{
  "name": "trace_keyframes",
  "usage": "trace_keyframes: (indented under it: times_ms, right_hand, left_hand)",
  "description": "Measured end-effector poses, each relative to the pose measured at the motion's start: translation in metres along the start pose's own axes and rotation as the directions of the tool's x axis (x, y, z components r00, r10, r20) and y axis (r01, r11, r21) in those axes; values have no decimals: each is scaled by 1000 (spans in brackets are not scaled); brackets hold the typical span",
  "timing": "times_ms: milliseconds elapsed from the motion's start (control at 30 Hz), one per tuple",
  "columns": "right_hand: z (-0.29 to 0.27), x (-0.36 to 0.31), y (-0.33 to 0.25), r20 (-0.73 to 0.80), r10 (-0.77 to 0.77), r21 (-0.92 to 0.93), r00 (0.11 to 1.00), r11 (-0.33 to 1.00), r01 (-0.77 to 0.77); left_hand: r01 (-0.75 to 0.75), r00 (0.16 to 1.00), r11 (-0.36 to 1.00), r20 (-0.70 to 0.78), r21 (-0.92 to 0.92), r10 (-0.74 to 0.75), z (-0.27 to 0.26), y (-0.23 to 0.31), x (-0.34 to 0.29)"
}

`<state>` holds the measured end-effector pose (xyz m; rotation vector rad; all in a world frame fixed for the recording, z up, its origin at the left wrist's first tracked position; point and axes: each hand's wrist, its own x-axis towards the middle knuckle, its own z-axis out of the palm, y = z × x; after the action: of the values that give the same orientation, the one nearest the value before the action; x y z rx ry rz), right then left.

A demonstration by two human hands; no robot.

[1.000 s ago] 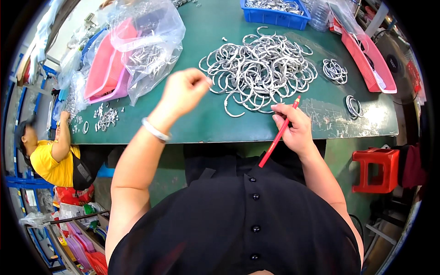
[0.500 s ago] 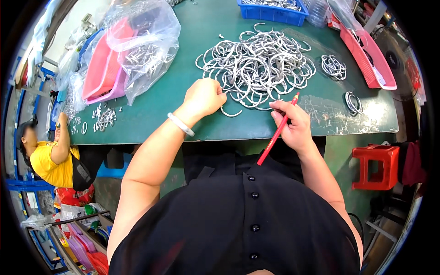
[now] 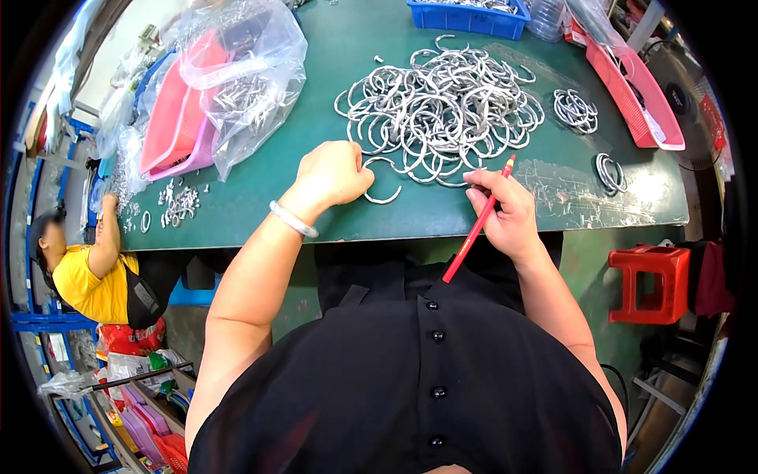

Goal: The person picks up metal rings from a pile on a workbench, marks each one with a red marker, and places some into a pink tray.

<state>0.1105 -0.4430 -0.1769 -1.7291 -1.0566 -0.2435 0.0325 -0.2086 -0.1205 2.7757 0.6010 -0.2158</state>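
My left hand [image 3: 332, 172], with a pale bangle on its wrist, is closed at the near left edge of the pile. A silver open bangle [image 3: 384, 200] reaches out from its fingertips, its gap toward the right; the gripped part is hidden. Between the fingers of my right hand [image 3: 509, 213] is a red pencil [image 3: 471, 238], slanting down toward my body. That hand is just below the pile's near right edge. Several similar silver open bangles lie in a large tangled heap [image 3: 446, 110] on the green table [image 3: 442, 217].
Two smaller groups of bangles, one farther [image 3: 576, 111] and one nearer [image 3: 610, 174], lie right of the heap. Pink baskets [image 3: 178, 118] and a clear bag of metal parts [image 3: 257, 99] stand left. A blue bin [image 3: 470, 24] is at the back. Another person [image 3: 95, 276] sits far left.
My left hand has moved a little left and toward me, and the bangle at its fingertips has shifted with it. My right hand and the pencil are nearly still.
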Motion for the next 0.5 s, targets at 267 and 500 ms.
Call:
trace_keyframes:
  times_ms: [267,500]
  right_hand:
    - [1,0,-1,9,-5,-9,1000,1000,5]
    - [1,1,-1,7,-9,-5,1000,1000,9]
  left_hand:
    - [-118,991,987,-81,-107,110,8,-8,5]
    - [-3,998,921,56,-390,27,-3,-27,4]
